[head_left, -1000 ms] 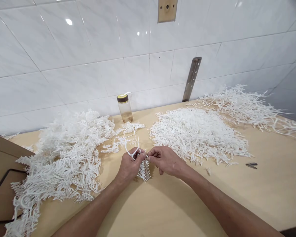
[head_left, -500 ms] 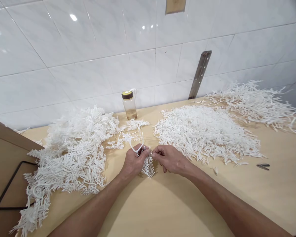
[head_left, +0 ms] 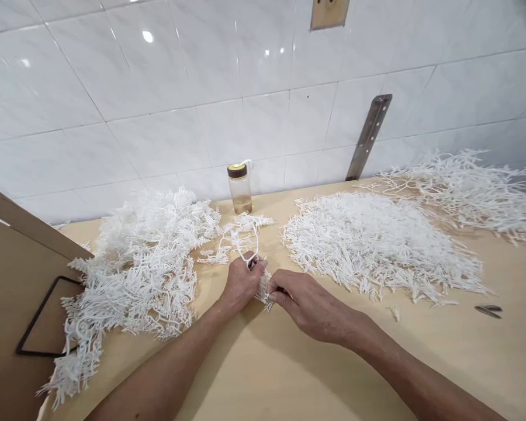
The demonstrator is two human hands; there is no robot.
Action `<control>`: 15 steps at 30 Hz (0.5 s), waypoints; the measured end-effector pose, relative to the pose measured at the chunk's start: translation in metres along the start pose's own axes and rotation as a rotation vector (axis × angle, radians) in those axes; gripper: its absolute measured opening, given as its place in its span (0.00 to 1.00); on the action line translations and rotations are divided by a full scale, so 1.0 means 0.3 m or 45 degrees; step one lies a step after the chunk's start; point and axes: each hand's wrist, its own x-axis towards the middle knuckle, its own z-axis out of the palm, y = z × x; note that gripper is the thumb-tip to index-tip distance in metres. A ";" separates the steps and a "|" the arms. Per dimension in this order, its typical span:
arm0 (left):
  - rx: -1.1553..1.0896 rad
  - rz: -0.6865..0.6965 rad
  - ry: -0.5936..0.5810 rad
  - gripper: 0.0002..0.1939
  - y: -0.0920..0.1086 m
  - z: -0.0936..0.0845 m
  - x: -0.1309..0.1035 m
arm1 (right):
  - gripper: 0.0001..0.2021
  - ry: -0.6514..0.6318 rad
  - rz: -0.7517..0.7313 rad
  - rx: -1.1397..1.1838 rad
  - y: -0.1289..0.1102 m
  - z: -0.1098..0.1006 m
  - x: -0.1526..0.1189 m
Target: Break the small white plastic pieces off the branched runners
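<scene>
My left hand [head_left: 245, 279] is closed on a white plastic branch [head_left: 257, 237], whose bare curved stem loops up above the fist. Below the left thumb hangs the branch's feathery, many-tipped part. My right hand [head_left: 304, 298] pinches at those tips from the right, thumb and forefinger together; what exactly lies between them is hidden. Just beyond the left hand lie a few loose white sprigs [head_left: 217, 255]. On the left spreads a big heap of frilly white branches [head_left: 144, 269], and on the right a heap of small white sprigs [head_left: 377, 240].
A clear bottle with a dark lid [head_left: 239, 190] stands near the tiled wall. Bare white branches [head_left: 473, 187] are piled at the back right. Small snips [head_left: 488, 311] and one stray sprig [head_left: 395, 314] lie on the right. A brown panel with a black handle [head_left: 39, 316] borders the left.
My right hand has moved down along the branch and turned, now pinching lower at its tips. My left hand keeps its hold. The whole view has shifted slightly.
</scene>
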 end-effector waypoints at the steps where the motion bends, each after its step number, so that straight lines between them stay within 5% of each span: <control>1: -0.037 0.014 -0.034 0.10 0.000 -0.003 0.002 | 0.09 0.036 0.038 0.030 -0.003 -0.012 0.001; 5: -0.296 -0.062 -0.146 0.16 0.024 -0.011 -0.007 | 0.09 0.331 0.279 0.126 0.043 -0.071 0.015; 9: -0.515 -0.188 -0.122 0.17 0.064 -0.011 -0.022 | 0.06 0.679 0.437 -0.108 0.132 -0.125 0.015; 15: -0.684 -0.297 -0.165 0.16 0.090 -0.002 -0.034 | 0.09 0.882 0.321 -0.380 0.154 -0.136 0.010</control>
